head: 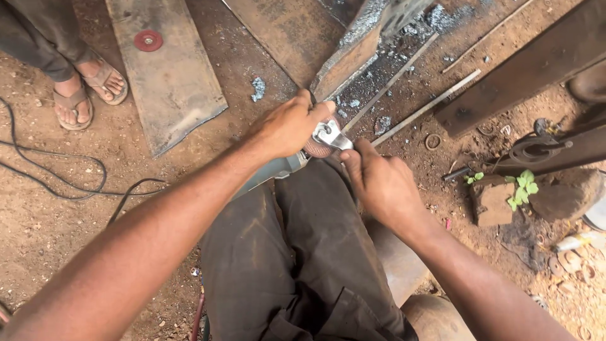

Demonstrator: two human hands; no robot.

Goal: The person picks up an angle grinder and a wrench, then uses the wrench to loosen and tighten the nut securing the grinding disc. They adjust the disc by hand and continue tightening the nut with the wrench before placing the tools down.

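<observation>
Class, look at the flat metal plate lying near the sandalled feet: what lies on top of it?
A small red disc lies on the metal plate; whatever is beneath the plate is covered.

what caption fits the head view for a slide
Left hand grips an angle grinder while right hand works a metal wrench at its disc, over dirt ground.

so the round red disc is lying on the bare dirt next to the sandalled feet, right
Not quite. In the head view the round red disc lies on a flat rusty metal plate, not on the bare dirt. It is indeed next to the sandalled feet of a person standing at the upper left.
</observation>
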